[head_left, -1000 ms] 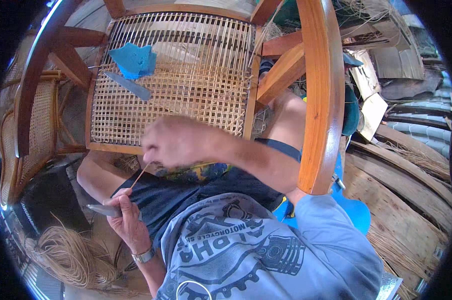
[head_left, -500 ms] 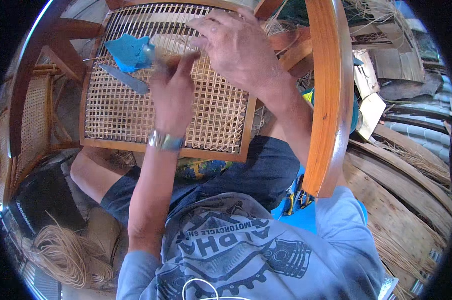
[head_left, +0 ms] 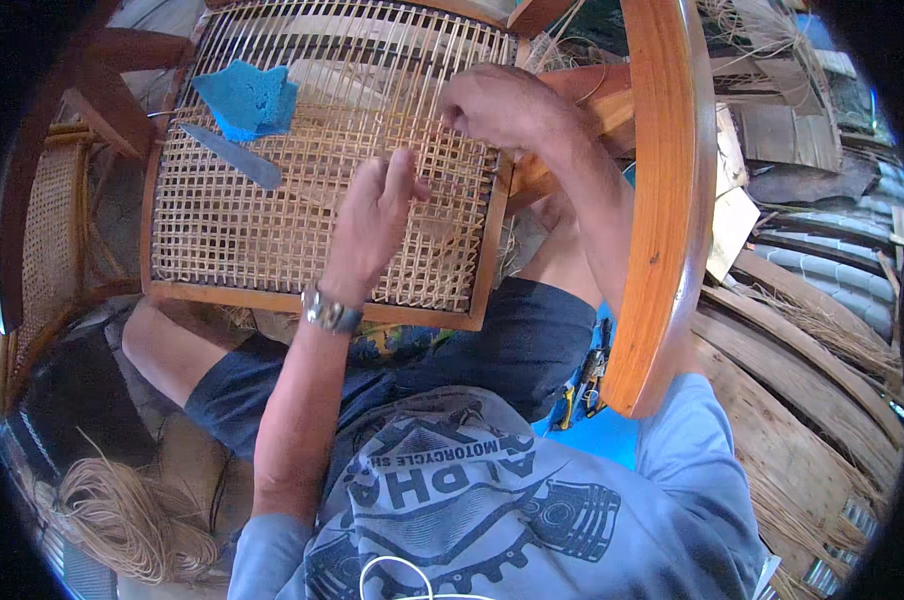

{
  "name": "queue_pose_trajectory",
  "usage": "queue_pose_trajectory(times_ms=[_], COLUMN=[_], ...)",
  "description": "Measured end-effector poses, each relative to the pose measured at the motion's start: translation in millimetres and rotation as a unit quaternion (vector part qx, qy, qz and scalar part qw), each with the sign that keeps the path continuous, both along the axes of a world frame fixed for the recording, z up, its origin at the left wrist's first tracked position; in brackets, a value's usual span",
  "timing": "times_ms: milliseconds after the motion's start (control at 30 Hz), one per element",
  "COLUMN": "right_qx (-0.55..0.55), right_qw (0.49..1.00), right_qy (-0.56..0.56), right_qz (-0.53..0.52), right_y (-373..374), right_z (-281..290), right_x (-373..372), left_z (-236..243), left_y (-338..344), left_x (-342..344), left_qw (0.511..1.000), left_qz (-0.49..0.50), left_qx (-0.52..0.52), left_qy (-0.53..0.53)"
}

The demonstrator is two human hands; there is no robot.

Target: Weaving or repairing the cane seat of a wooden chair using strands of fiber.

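- The left hand (head_left: 367,225) is over the woven cane seat (head_left: 242,220), its fingers (head_left: 400,172) partly curled and close together; whether they have hold of a strand cannot be told.
- The right hand (head_left: 507,105), slightly blurred, is beyond and to the right of the left fingers, near the seat's right edge; its own fingers are bent inward, and what they grip, if anything, is hidden.
- The cane seat lies directly beneath both sets of fingers: a close grid on the near side of them, more open strands beyond.
- The seat's wooden frame (head_left: 402,310) runs on the near side of the left fingers, below the wristwatch (head_left: 330,312) in part.
- Left of and beyond the left fingers, a blue sponge-like piece (head_left: 242,100) rests on the cane, with a flat grey blade (head_left: 230,156) just beside it.
- Right of the right fingers stands a polished wooden armrest (head_left: 662,200), in front of the right arm.
- Well left of and nearer than the fingers lies a coil of cane strands (head_left: 137,520).
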State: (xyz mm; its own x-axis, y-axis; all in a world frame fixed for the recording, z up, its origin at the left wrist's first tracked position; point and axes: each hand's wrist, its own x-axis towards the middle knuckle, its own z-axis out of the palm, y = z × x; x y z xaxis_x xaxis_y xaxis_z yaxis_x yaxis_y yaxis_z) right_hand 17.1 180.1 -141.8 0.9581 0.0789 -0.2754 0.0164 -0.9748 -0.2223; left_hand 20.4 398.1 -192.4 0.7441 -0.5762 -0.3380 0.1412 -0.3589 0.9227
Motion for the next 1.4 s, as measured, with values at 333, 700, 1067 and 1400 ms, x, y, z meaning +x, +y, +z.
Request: queue_pose_trajectory(times_ms=[333,700,1067,1400], right_qx=[-0.125,-0.143,-0.152,-0.147], right_qw=[0.976,0.973,0.973,0.977], right_qy=[0.156,0.159,0.160,0.133], right_qz=[-0.084,-0.090,-0.065,-0.071], right_y=[3,-6,-9,-7], right_z=[7,3,-11,-3], right_x=[-16,-7,-1,-3], left_z=[-6,-10,-22,-25], left_y=[13,-37,-56,-78], left_x=[-39,-15,-12,-16], left_qw=[0.982,0.962,0.977,0.978], left_qz=[-0.130,-0.161,-0.199,-0.196], left_qx=[-0.002,0.027,0.075,0.065], left_qy=[0.141,0.220,0.025,-0.007])
